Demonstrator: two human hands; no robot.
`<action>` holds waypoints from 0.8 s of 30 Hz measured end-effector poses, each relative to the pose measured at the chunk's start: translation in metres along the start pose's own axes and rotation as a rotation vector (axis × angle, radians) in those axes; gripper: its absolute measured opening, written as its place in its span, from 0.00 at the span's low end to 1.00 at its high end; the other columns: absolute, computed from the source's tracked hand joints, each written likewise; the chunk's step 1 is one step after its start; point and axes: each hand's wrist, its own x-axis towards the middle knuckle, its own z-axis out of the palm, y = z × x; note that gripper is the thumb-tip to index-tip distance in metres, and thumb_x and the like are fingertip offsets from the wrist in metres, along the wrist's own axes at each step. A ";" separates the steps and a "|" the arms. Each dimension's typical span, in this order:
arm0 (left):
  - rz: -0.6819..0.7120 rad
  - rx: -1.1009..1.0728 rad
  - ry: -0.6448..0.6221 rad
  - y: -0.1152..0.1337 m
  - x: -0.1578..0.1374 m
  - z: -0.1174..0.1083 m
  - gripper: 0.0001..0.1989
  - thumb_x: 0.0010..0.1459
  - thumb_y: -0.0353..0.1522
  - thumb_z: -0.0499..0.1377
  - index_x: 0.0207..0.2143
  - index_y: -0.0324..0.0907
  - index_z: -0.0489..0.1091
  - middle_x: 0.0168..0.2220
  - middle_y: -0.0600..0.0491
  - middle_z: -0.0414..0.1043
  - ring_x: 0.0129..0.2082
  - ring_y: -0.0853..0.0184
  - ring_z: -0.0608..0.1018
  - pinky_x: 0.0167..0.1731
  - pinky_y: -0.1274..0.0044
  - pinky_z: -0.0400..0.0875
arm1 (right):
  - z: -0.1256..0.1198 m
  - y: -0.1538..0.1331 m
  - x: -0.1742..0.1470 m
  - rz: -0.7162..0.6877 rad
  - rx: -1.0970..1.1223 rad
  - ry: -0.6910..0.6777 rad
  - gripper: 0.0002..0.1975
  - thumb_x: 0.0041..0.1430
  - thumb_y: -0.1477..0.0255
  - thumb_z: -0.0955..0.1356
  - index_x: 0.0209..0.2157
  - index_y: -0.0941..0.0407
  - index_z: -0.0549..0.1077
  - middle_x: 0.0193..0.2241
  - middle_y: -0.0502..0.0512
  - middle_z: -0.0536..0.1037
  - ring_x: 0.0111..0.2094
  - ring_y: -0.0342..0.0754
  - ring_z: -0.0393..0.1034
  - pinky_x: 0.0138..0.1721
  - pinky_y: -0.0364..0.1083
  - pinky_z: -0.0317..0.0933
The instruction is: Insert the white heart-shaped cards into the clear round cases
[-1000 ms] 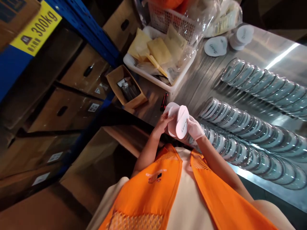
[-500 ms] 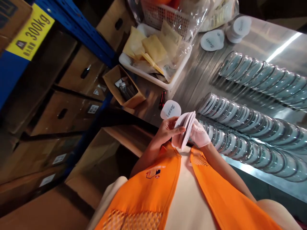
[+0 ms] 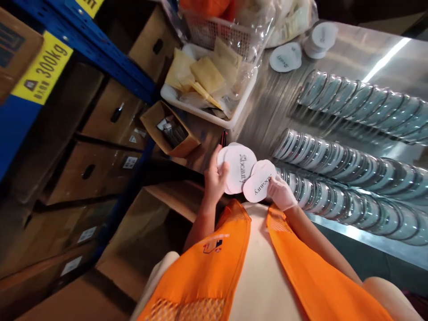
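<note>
Close to my body, at the metal table's near edge, my bare left hand (image 3: 216,174) grips several white rounded cards (image 3: 240,166) printed with "beauty". Its thumb lies on top of them. To the right, my gloved right hand (image 3: 281,191) pinches a smaller set of similar white cards (image 3: 259,182), also printed. The two sets touch or overlap slightly at their inner edges. Just behind the left-hand cards, the end of a red and black tool (image 3: 224,137) shows; the rest of it is hidden.
Long rows of shiny clear round items (image 3: 347,174) lie on the metal table (image 3: 267,120) to the right. Stacks of white cards (image 3: 286,58) stand at the back. A white basket (image 3: 237,118) holds yellowish packets, beside a small carton (image 3: 177,133). Shelved boxes (image 3: 90,174) line the left.
The cards, held together on edge between both hands before, are now split into two sets with printed faces up. My left hand has moved left. A card lying on the table is now covered.
</note>
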 end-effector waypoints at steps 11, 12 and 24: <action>-0.180 0.310 0.044 -0.094 0.030 0.074 0.28 0.66 0.37 0.58 0.64 0.32 0.63 0.69 0.28 0.53 0.71 0.46 0.57 0.70 0.54 0.48 | -0.024 -0.036 -0.053 -0.235 -0.256 0.302 0.24 0.55 0.58 0.74 0.52 0.52 0.75 0.55 0.57 0.79 0.57 0.58 0.73 0.59 0.57 0.66; -0.134 0.247 -0.008 -0.080 0.016 0.081 0.29 0.67 0.40 0.57 0.64 0.34 0.63 0.70 0.31 0.53 0.72 0.47 0.56 0.70 0.55 0.48 | -0.026 -0.036 -0.061 -0.253 -0.308 0.326 0.25 0.56 0.57 0.74 0.53 0.52 0.74 0.56 0.57 0.78 0.58 0.58 0.71 0.61 0.57 0.65; -0.345 -0.328 -1.315 0.013 -0.112 0.196 0.56 0.44 0.37 0.76 0.70 0.43 0.50 0.61 0.40 0.67 0.54 0.53 0.77 0.57 0.62 0.70 | -0.109 -0.018 -0.164 -0.246 -1.070 0.666 0.31 0.70 0.48 0.56 0.58 0.54 0.74 0.52 0.61 0.80 0.53 0.58 0.75 0.58 0.57 0.67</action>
